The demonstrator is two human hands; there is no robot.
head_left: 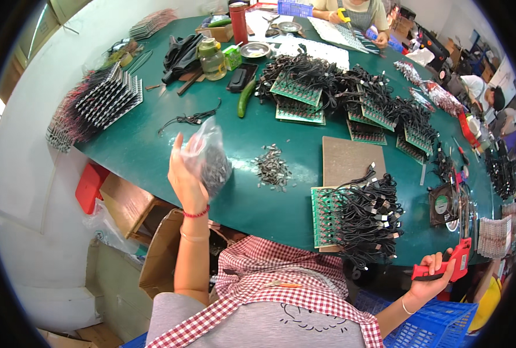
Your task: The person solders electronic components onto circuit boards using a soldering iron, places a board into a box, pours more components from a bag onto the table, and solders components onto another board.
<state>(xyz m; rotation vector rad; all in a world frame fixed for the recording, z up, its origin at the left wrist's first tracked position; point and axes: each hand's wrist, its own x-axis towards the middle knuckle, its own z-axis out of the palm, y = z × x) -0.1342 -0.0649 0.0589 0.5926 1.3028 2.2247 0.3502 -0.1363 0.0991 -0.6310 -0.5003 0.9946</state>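
My left hand (187, 177) is closed on the side of a clear plastic bag (210, 142) full of small dark pieces, at the table's near left. To its right, a loose pile of similar small grey-black pieces (272, 168) lies on the green table (252, 211). At the right edge, my right hand (435, 272) grips a red soldering gun (460, 261) by its handle, its front end pointing away from me. Between the hands, a green circuit board panel (325, 217) with many black cables (368, 217) rests partly over a brown board (353, 156).
Stacked boards with black cables (298, 90) cover the back middle. A green cucumber (246, 98), a jar (212, 61) and a red flask (239, 24) stand or lie farther back. A small fan (442, 204) is at right. Across the table, another person holds a yellow gun-shaped tool (344, 15).
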